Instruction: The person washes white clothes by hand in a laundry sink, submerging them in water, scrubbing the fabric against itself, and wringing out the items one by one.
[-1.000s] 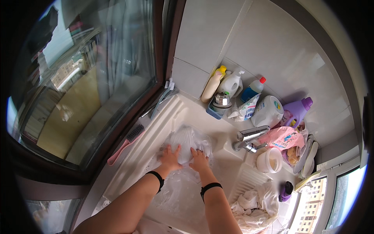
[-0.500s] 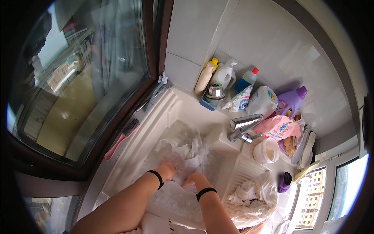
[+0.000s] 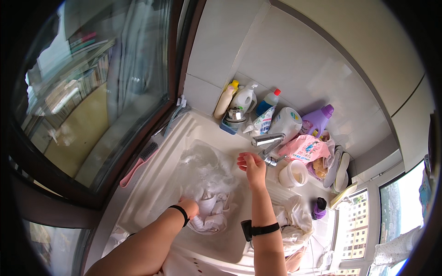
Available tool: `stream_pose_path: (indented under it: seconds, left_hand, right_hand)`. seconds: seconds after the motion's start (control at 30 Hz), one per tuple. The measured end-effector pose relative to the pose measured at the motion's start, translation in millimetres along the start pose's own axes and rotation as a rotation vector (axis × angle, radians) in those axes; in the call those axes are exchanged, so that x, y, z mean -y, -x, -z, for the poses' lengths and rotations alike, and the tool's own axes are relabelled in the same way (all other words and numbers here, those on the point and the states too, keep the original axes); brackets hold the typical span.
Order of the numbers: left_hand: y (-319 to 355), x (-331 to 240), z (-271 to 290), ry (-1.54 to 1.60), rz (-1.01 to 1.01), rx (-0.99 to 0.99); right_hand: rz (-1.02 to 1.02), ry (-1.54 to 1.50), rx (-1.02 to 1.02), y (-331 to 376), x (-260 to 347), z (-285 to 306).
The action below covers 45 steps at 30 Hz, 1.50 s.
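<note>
White sink basin (image 3: 152,184) under the window holds the wet white cloth (image 3: 209,193), left hand (image 3: 189,208) clutching it, right hand (image 3: 251,164) empty, fingers loose, by the chrome tap (image 3: 267,140); overfilling might spill water.

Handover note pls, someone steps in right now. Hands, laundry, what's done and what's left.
Left hand: pressed into the white wet garment in the sink, gripping it.
Right hand: raised, empty, just below the chrome tap, not touching it.
Done: garment soaked, water in the basin.
Left: rinsing and wringing, probably; more white cloth waits on the ribbed board at the right.
</note>
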<state>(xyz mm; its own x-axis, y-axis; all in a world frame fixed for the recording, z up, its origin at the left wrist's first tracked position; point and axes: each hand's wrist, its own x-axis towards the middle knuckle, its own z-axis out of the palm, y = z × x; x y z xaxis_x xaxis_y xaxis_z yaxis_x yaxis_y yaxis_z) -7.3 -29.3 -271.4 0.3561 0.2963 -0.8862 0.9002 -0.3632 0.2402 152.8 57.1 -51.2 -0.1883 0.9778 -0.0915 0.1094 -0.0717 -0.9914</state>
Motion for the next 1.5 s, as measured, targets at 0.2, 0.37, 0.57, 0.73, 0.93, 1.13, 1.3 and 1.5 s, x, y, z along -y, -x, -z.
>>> stream_pose_path:
  seconds: [0.2, 0.37, 0.57, 0.73, 0.93, 1.13, 1.3, 1.5]
  left_hand:
    - [5.1, -7.6, 4.6, 0.026, -0.019, 0.062]
    - [5.2, 6.8, -8.4, 0.133, -0.071, 0.04]
    - [7.1, 2.7, -10.6, 0.007, 0.028, 0.093]
    - [2.1, 21.7, -5.9, 0.046, -0.09, -0.002]
    - [26.6, 60.8, 28.2, 0.077, -0.256, -0.25]
    - [151.0, 45.6, 125.1, 0.312, -0.389, -0.837]
    - [271.6, 14.8, 159.2, 0.424, -0.537, -1.039]
    - [310.1, -9.2, 166.7, 0.353, -0.57, -1.126]
  right_hand:
    - [0.17, -0.151, -0.305, 2.0, 32.8, 8.0]
    - [0.059, -0.03, -0.302, -16.9, 47.9, -4.6]
    - [0.092, 0.008, -0.37, -61.2, 45.1, -21.0]
    - [0.097, -0.033, -0.045, -56.3, -38.0, -40.0]
    - [-0.38, 0.915, 0.756, 17.8, -213.8, -26.8]
    - [-0.448, 0.775, 0.633, 37.8, -247.6, -19.8]
    - [-0.357, 0.727, 0.247, 36.0, -205.4, -21.7]
    - [-0.35, 0.693, 0.245, 47.2, -183.1, 19.3]
